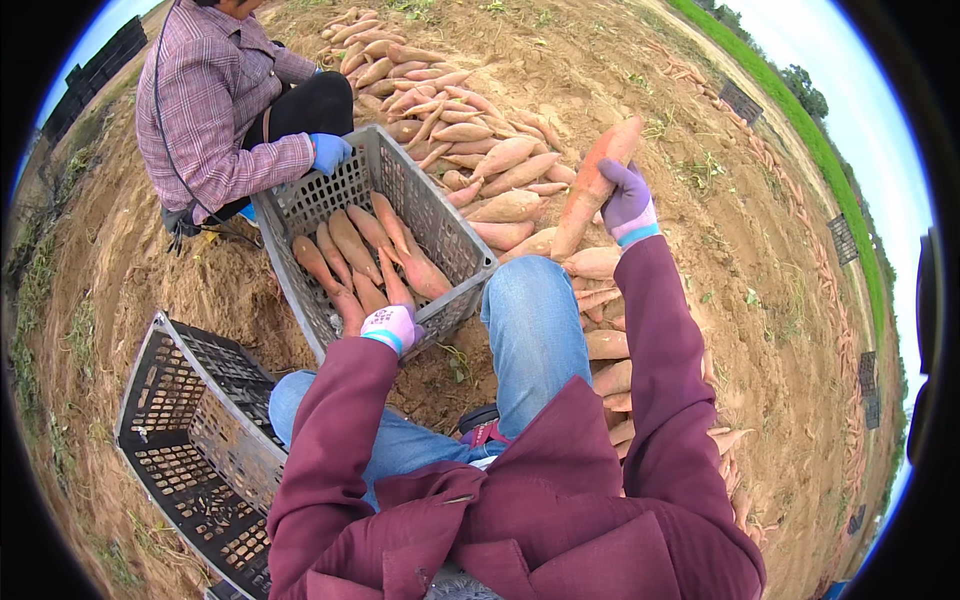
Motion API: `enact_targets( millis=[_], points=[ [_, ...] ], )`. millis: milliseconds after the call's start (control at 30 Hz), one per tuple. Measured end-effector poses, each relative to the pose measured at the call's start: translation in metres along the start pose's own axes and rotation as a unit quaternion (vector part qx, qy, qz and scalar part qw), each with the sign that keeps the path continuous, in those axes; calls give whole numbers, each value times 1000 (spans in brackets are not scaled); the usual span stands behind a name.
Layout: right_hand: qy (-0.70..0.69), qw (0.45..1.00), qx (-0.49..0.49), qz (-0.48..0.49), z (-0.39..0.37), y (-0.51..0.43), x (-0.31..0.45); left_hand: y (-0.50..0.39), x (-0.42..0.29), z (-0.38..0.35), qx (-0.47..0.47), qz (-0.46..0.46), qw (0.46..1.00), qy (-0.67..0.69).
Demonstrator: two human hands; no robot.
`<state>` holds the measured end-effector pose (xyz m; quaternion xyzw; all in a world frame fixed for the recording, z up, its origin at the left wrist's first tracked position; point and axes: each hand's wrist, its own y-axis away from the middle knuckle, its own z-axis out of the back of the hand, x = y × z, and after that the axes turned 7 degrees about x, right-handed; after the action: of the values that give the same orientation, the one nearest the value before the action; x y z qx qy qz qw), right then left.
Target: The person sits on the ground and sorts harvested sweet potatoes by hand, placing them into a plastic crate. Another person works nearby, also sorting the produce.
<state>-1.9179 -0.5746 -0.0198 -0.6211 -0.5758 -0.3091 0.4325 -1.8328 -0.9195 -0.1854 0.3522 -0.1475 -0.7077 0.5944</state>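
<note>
My right hand (628,196), in a purple and pink glove, grips a large, long sweet potato (592,187) above a heap of sweet potatoes (502,169). In a matching glove, my left hand (394,328) is at the near end of a grey plastic crate (379,199). Its fingers are partly hidden; a sweet potato (395,281) inside the crate reaches up to them, and whether they hold it or the rim does not show. Several sweet potatoes (349,244) lie side by side on the crate's bottom.
A co-worker in a plaid jacket (217,105) crouches at the upper left, one blue-gloved hand (330,153) on the crate's far rim. A black plastic crate (202,442) stands tilted at the lower left. Another row of sweet potatoes (806,217) runs down the field at the right, with crates beyond.
</note>
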Motion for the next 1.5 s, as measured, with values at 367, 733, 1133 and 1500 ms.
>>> enact_targets(
  millis=[367, 733, 1133, 1500],
  points=[
    [-205, 974, 48, -86, -79, -64, -91, 14, 4, 61, -169, -155, 948, 222],
    [-310, 919, 4, -242, -80, -34, -118, 51, -45, 60, -160, -129, 780, 591],
    [-179, 900, 260, -302, -124, -19, -154, 37, -45, 114, -265, -23, 891, 369],
    [-43, 964, 157, -212, -115, -17, -123, -50, 78, 52, -202, 210, 808, 511]
  ],
)
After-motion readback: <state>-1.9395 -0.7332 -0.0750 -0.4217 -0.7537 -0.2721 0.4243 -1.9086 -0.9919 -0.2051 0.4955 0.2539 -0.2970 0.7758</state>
